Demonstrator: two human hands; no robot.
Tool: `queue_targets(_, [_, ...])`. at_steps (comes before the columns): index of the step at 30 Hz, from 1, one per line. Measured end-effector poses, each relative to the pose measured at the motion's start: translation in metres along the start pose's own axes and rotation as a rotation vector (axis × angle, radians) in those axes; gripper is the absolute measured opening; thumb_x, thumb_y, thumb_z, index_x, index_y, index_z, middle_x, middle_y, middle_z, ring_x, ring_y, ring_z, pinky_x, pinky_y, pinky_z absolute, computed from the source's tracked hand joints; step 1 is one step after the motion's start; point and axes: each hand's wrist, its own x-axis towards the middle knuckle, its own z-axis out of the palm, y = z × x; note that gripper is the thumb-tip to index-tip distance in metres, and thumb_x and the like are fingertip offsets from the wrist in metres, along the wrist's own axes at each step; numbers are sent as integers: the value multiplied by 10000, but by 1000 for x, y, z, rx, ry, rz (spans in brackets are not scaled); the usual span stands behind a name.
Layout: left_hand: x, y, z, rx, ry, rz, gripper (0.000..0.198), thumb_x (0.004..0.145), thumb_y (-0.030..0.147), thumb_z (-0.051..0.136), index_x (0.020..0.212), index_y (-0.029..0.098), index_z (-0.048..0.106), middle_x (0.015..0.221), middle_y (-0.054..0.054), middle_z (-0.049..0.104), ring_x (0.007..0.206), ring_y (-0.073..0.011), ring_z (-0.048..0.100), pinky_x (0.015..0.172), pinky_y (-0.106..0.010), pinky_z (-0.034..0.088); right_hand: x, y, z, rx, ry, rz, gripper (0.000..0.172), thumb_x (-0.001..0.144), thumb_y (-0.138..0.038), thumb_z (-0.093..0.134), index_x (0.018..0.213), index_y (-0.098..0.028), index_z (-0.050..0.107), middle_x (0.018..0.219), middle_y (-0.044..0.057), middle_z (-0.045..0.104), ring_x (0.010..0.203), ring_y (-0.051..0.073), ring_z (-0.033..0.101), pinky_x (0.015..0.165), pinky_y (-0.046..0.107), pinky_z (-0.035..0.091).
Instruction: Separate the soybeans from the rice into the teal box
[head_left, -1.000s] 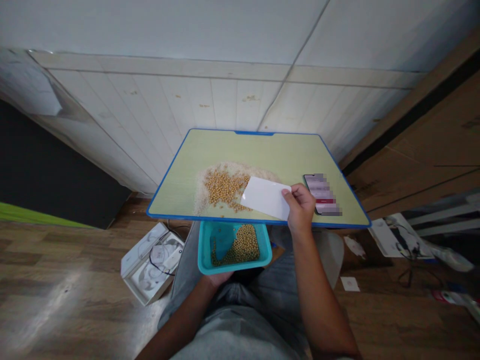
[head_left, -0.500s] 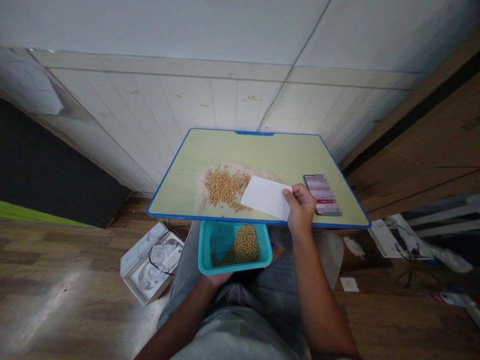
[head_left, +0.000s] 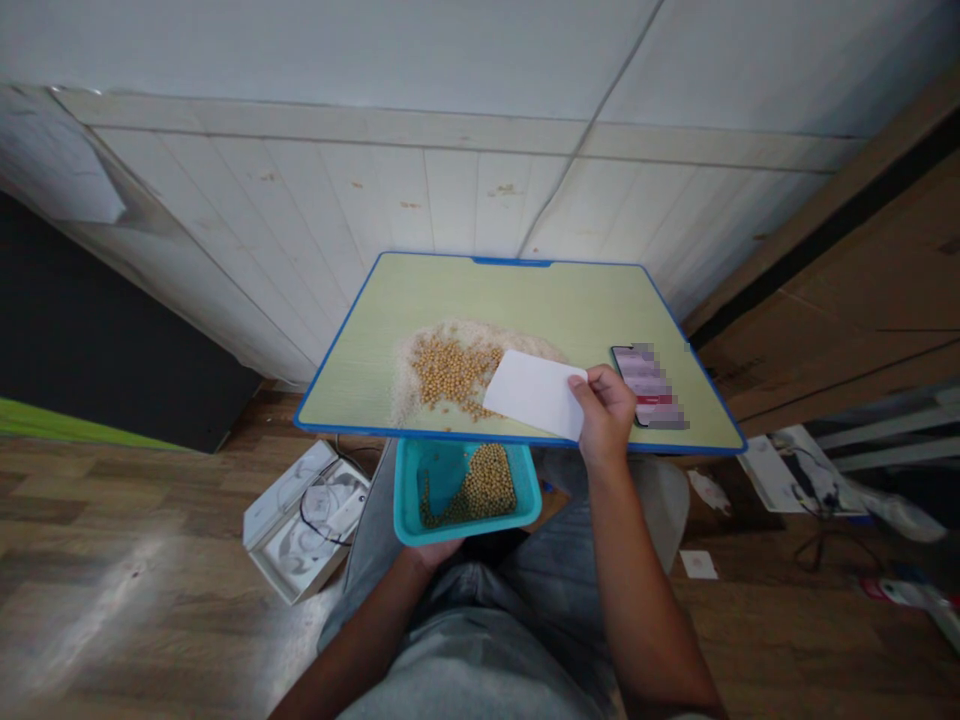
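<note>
My right hand (head_left: pixel 606 415) pinches a white card (head_left: pixel 534 394) whose left edge rests against a heap of yellow beans (head_left: pixel 454 368) mixed with white rice (head_left: pixel 403 385) on a small green table with a blue rim (head_left: pixel 352 310). Below the table's near edge, my left hand (head_left: pixel 435 551) holds a teal tray (head_left: pixel 406 500) from underneath; its fingers are hidden by the tray. The tray is partly filled with yellow beans (head_left: pixel 487 482), heaped toward its right side.
A phone (head_left: pixel 649 385) lies on the table just right of my right hand. On the wooden floor, an open white box with a cable (head_left: pixel 306 520) sits to the left, and papers and cables (head_left: pixel 795 480) lie to the right. White wall panels stand behind the table.
The view has shifted slightly. The card and my right hand stay at the right edge of the bean heap; the tray stays under the table edge.
</note>
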Motion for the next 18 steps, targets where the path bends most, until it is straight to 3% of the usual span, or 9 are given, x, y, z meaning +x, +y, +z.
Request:
queue_targets(6, [-14, 4, 28, -5, 18, -7, 730, 1123, 664, 300, 1138, 306, 935, 1406, -59, 918, 1751, -303, 524, 1485, -541, 297, 0, -2, 1, -3, -4, 5, 466, 875, -577, 909, 736, -266, 591, 675, -54, 513, 653, 162, 421, 641, 318, 320])
queue_targets(13, [-19, 0, 50, 168, 44, 47, 505, 1008, 664, 587, 1170, 325, 923, 1412, -55, 915, 1654, -419, 627, 1434, -583, 420, 0, -3, 0, 14, 13, 5, 480, 862, -579, 934, 740, -259, 596, 678, -56, 522, 639, 152, 436, 625, 312, 302])
queue_targets(18, [-33, -1, 72, 263, 151, 90, 381, 992, 511, 689, 1218, 256, 860, 1328, -128, 924, 1555, -404, 713, 1375, -619, 513, 1, 2, -1, 24, 62, 21, 481, 803, -573, 974, 750, -253, 619, 667, -63, 560, 624, 145, 463, 616, 297, 307])
